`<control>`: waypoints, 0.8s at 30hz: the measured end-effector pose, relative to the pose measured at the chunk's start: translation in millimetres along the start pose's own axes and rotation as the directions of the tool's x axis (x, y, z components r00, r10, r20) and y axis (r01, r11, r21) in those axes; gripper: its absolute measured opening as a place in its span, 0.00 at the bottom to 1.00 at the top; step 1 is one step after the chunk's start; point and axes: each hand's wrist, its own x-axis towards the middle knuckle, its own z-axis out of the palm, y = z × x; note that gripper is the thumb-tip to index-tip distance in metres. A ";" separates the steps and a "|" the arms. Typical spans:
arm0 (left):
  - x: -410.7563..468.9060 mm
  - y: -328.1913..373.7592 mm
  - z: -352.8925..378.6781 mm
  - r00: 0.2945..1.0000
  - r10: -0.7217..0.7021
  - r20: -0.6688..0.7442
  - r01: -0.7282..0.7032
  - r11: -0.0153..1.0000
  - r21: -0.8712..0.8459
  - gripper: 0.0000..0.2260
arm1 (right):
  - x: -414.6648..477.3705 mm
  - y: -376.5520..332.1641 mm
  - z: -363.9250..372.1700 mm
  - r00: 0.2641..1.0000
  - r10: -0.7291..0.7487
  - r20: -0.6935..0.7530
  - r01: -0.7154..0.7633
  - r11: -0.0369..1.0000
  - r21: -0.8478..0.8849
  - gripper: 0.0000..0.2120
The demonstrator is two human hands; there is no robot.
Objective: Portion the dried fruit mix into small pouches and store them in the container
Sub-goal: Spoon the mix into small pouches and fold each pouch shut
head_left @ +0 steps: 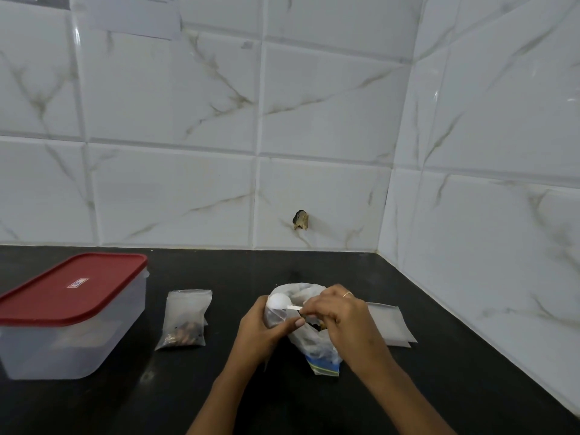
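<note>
Black desk (pixel 408 387), filling step: scoop (pixel 279 301) held at the small pouch (pixel 275 317) mouth.
Left hand (pixel 260 334) grip clasps the pouch beside the fruit mix bag (pixel 314 343); right hand (pixel 339 315) pinches the scoop handle. Next, judged: seal it, then open the lidded container (pixel 69 324).

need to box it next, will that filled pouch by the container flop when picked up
The filled pouch probably flops: thin clear film, fruit bunched at its near end, so that end should sag. Likely light, being mostly empty film. I cannot tell whether it is sealed.
</note>
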 end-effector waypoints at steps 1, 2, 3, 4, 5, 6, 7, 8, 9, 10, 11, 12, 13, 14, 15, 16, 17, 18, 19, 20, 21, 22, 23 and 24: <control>-0.2 -0.5 -0.3 1.000 0.002 0.003 -0.002 1.000 0.002 0.19 | -0.7 1.6 1.6 1.000 -0.022 0.008 0.023 1.000 -0.018 0.15; -0.3 -0.6 -0.4 1.000 0.002 0.008 -0.003 1.000 0.003 0.20 | -0.7 2.2 2.3 0.999 -0.043 0.005 0.043 0.999 -0.026 0.16; 0.3 -1.1 -0.8 1.000 0.003 0.011 -0.003 1.000 0.003 0.22 | -0.6 2.1 2.9 0.999 -0.051 -0.002 0.051 0.998 -0.028 0.16; 0.5 -1.5 -1.2 1.000 0.004 0.015 -0.004 1.000 0.002 0.24 | -0.6 1.3 2.5 0.998 -0.055 -0.007 0.055 0.998 -0.028 0.16; 0.9 -1.6 -1.1 1.000 0.002 0.019 -0.003 1.000 0.001 0.26 | -0.6 1.2 2.2 0.998 -0.062 -0.012 0.062 0.998 -0.031 0.16; 0.8 -1.4 -1.0 1.000 0.000 0.022 0.000 1.000 0.000 0.28 | -1.2 2.5 2.4 0.997 -0.073 -0.017 0.073 0.997 -0.034 0.15; 1.0 -1.4 -0.7 1.000 -0.001 0.025 0.001 1.000 0.001 0.29 | -2.1 4.1 2.5 0.996 -0.085 -0.027 0.084 0.996 -0.040 0.15; 1.0 -1.5 -0.5 1.000 -0.001 0.024 0.001 1.000 0.000 0.29 | -2.5 5.3 1.9 0.995 -0.088 -0.036 0.087 0.995 -0.039 0.15; 0.7 -1.5 -0.2 1.000 0.003 0.022 -0.003 1.000 -0.005 0.28 | -2.7 6.0 1.2 0.996 -0.082 -0.037 0.081 0.996 -0.034 0.15; 0.2 -1.3 -0.3 1.000 0.008 0.020 -0.008 1.000 -0.011 0.28 | -3.1 6.0 0.9 0.996 -0.083 -0.041 0.082 0.996 -0.026 0.13; -0.5 -1.0 -0.4 1.000 0.011 0.019 -0.011 1.000 -0.014 0.27 | -3.3 6.3 2.0 0.995 -0.081 -0.066 0.080 0.997 -0.016 0.11; -0.9 -0.4 -0.1 1.000 0.009 0.020 -0.008 1.000 -0.016 0.26 | -3.5 6.5 2.7 0.993 -0.059 -0.106 0.060 0.998 0.008 0.10; -1.2 -0.3 0.0 1.000 0.003 0.021 -0.003 1.000 -0.020 0.24 | -3.0 5.8 2.0 0.990 0.010 -0.141 -0.002 0.998 0.056 0.09; -1.8 0.4 0.3 1.000 0.000 0.022 0.001 1.000 -0.026 0.22 | -2.1 5.1 -0.2 0.982 0.114 -0.149 -0.095 0.987 0.133 0.10; -2.1 0.8 0.5 1.000 -0.004 0.024 0.005 1.000 -0.028 0.20 | -0.9 5.1 -2.9 0.965 0.228 -0.130 -0.195 0.954 0.228 0.11; -2.6 1.6 0.4 1.000 -0.005 0.026 0.006 1.000 -0.027 0.19 | 0.0 5.9 -5.7 0.936 0.338 -0.095 -0.288 0.894 0.344 0.12; -2.8 2.0 0.3 1.000 -0.005 0.026 0.005 1.000 -0.021 0.19 | 0.3 8.2 -7.5 0.900 0.434 -0.051 -0.363 0.808 0.465 0.12; -3.3 3.0 0.2 1.000 -0.004 0.025 0.004 1.000 -0.014 0.19 | 0.8 10.9 -8.3 0.857 0.516 0.004 -0.426 0.703 0.570 0.10; -4.0 4.3 0.2 1.000 0.002 0.022 -0.001 1.000 -0.009 0.18 | 0.9 13.6 -8.7 0.813 0.580 0.060 -0.474 0.597 0.647 0.08; -5.1 5.7 0.2 1.000 0.010 0.016 -0.010 1.000 -0.005 0.18 | 0.8 16.2 -9.0 0.773 0.627 0.098 -0.504 0.512 0.696 0.07; -5.9 6.8 0.5 1.000 0.018 0.010 -0.017 1.000 -0.003 0.18 | 0.4 20.2 -7.6 0.738 0.665 0.113 -0.521 0.454 0.723 0.06; -6.7 8.0 1.0 1.000 0.025 0.006 -0.025 1.000 -0.002 0.18 | 0.0 24.0 -5.6 0.709 0.697 0.109 -0.536 0.431 0.726 0.06; -7.2 8.4 1.3 1.000 0.030 0.007 -0.030 1.000 -0.001 0.18 | -0.4 28.2 -3.1 0.690 0.719 0.077 -0.559 0.462 0.689 0.05; -7.5 9.3 1.9 0.999 0.035 0.011 -0.035 0.999 -0.001 0.18 | -1.6 31.8 -0.4 0.693 0.721 0.018 -0.584 0.547 0.600 0.05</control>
